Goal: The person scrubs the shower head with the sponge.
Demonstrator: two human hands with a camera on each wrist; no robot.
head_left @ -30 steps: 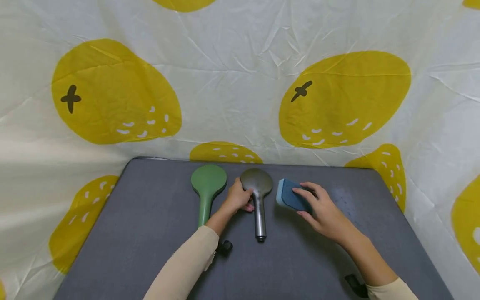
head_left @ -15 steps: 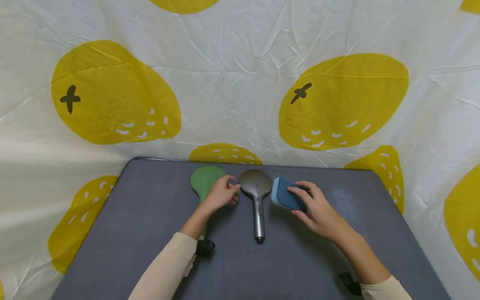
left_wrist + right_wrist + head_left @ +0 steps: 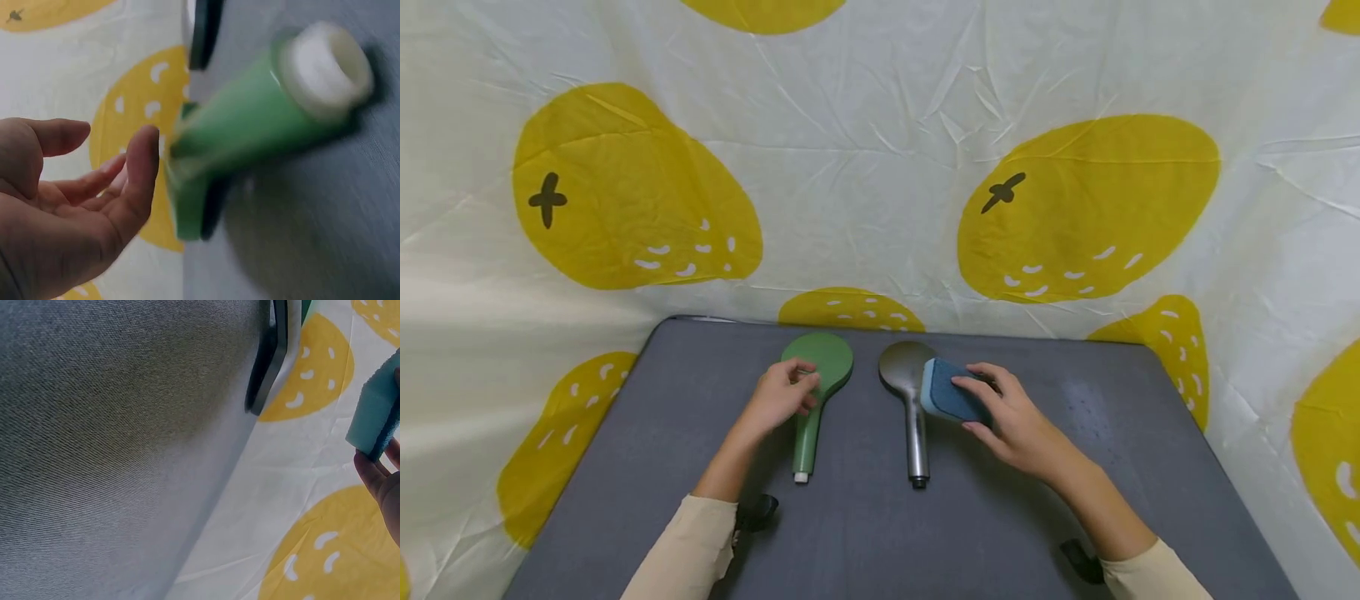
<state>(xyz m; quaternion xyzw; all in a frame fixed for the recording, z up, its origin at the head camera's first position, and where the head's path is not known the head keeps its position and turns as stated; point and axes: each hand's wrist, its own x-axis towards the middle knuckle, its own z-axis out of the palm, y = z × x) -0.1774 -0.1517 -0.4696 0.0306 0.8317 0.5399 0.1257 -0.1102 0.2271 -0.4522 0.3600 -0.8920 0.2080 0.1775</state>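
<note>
Two shower heads lie side by side on a grey table, handles toward me. The green shower head (image 3: pixel 831 358) is on the left, with a white end on its handle. To its right lies the metallic grey shower head (image 3: pixel 916 429). My left hand (image 3: pixel 781 396) hovers over the green one with loosely bent fingers and holds nothing; in the left wrist view a gap shows between fingers and handle. My right hand (image 3: pixel 1018 425) pinches a blue sponge (image 3: pixel 951 390) by its edges. Raised off the table, the sponge overlaps the right edge of the metallic shower head in the head view.
The grey table (image 3: pixel 1000 533) runs back to a white curtain (image 3: pixel 857 217) printed with yellow fruit. A damp-looking patch (image 3: pixel 1086 408) marks the tabletop at the right. Dark straps with small black devices sit on both wrists.
My left hand has let go of the metallic shower head and moved left over the green one. My right hand has carried the sponge left, toward the metallic shower head.
</note>
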